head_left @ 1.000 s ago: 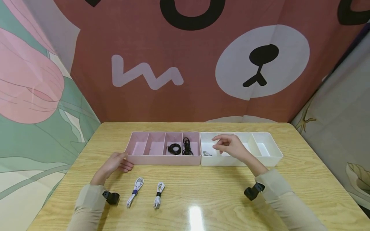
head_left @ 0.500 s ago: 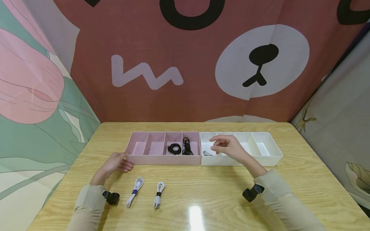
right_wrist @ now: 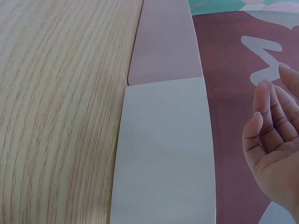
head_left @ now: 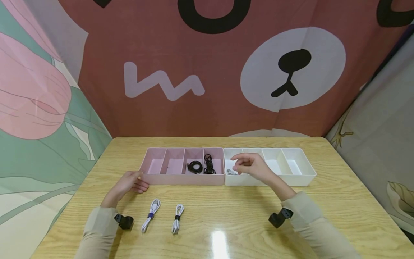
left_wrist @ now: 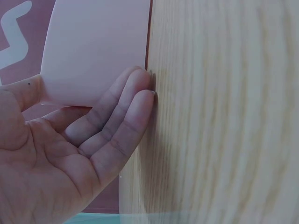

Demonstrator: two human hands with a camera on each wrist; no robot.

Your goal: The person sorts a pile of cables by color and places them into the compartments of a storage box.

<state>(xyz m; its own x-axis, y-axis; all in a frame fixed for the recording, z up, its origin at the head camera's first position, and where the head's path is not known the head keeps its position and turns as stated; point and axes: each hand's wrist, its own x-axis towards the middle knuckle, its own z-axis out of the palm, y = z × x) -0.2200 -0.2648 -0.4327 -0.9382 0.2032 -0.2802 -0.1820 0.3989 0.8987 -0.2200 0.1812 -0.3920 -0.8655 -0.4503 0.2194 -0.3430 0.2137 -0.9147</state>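
Both hands hold nothing: left hand [head_left: 129, 183] lies flat on the wooden table [head_left: 226, 216], fingers [left_wrist: 126, 107] straight and relaxed, tips against the near-left corner of the pink tray [head_left: 155, 178]; wrist view confirms contact with the tray's outer wall [left_wrist: 93, 46], thumb up along it. Right hand [head_left: 252, 166] hovers over the left end of the white tray [head_left: 307, 178], fingers loosely curled, nothing visibly pinched; right wrist view shows the fingers [right_wrist: 266, 116] relaxed and clear of the tray wall [right_wrist: 163, 149]. Below that hand, a small grey item [head_left: 231, 172] sits in the white tray's leftmost compartment; too small to identify. Trays sit side by side, touching, pink on the left, white on the right. Pink tray has four compartments: two coiled black cables, one [head_left: 195, 166] in the third from the left, the other [head_left: 209, 164] in the fourth. On the table nearer the person, two bundled white cables lie side by side but apart: one [head_left: 151, 214] with a blue tie just right of the left wrist, the other [head_left: 177, 218] with a dark tie further right. Both sleeves [head_left: 97, 230] are beige, with a small black camera mount [head_left: 124, 221] at each wrist.
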